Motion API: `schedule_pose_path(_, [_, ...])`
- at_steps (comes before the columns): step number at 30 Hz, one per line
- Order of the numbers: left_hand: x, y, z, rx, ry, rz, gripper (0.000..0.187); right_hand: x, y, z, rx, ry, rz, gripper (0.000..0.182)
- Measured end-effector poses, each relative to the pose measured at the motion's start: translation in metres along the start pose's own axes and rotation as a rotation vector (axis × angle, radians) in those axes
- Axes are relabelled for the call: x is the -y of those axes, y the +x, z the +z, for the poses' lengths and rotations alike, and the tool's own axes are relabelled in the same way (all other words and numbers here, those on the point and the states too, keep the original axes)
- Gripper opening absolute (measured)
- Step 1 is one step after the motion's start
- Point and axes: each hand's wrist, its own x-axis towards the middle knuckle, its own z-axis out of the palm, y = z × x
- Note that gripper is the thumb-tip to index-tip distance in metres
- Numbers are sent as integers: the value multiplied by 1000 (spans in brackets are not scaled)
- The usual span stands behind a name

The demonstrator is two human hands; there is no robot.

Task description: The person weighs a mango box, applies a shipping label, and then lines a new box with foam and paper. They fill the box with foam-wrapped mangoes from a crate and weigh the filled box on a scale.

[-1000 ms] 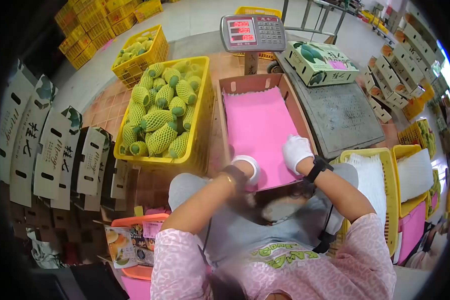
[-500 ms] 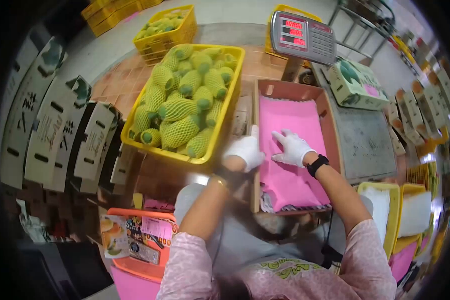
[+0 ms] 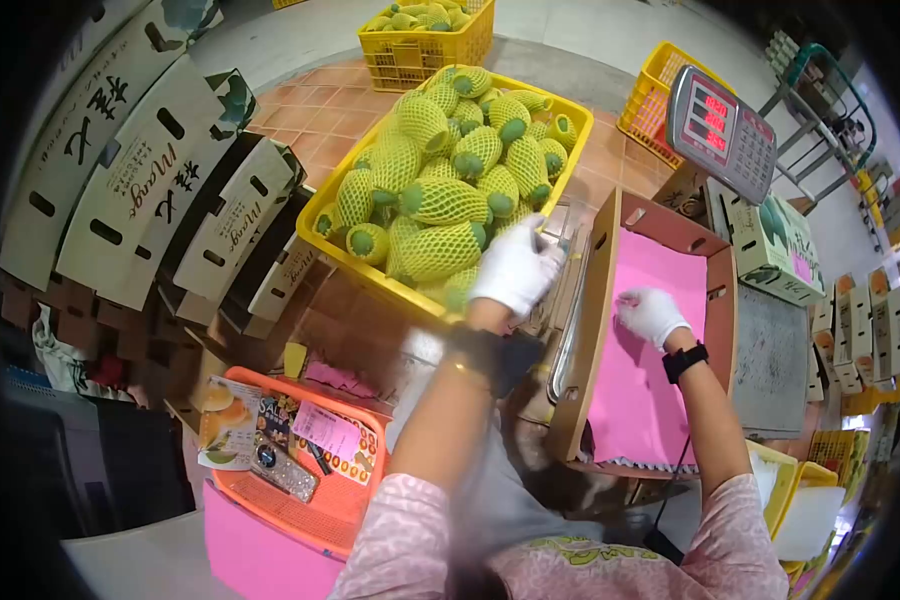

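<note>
Pink paper (image 3: 638,410) lies beneath the curled right hand (image 3: 652,317).

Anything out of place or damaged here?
Minor: a loose pink piece lies beside the orange basket, apart from the pink sheet lining the carton, so it looks stray. Otherwise nothing stands out; netted fruit is heaped in the yellow crate, no visible spill.
</note>
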Motion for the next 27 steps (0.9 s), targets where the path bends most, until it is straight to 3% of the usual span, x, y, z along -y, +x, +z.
schedule_pose_path(1, [13, 6, -3, -139, -195, -19, 41, 0, 6, -7, -127, 89, 94, 30])
schedule_pose_path(2, [26, 12, -8, -255, -356, 7, 41, 4, 13, -11, -425, 10, -77, 22])
schedule_pose_path(3, [25, 11, -16, -329, -579, -30, 40, 16, 19, -20, -427, 7, -81, 22])
schedule_pose_path(5, [16, 5, -27, -487, -892, -60, 36, 61, 31, -39, -540, 157, -323, 24])
schedule_pose_path(7, [17, 8, -30, -570, -961, -199, 33, 107, 50, -41, -499, 98, -483, 31])
schedule_pose_path(9, [11, 8, -28, -645, -1091, -244, 28, 155, 69, -42, -288, 70, -542, 48])
schedule_pose_path(12, [12, 12, -31, -760, -1254, -277, 24, 192, 130, -3, -373, 17, -717, 44])
schedule_pose_path(15, [19, 18, -38, -847, -1329, -251, 24, 220, 153, 16, -194, -91, -626, 35])
schedule_pose_path(21, [21, 21, -51, -969, -1353, -232, 26, 224, 153, -6, -114, 6, -527, 55])
schedule_pose_path(23, [23, 19, -55, -968, -1294, -256, 29, 211, 161, -8, -265, 413, -508, 65])
schedule_pose_path(25, [18, 20, -56, -1007, -1081, -299, 35, 214, 137, -49, -96, 814, -466, 67])
schedule_pose_path(27, [31, 29, -49, -944, -964, -121, 56, 202, 129, -74, -109, 768, -600, 65])
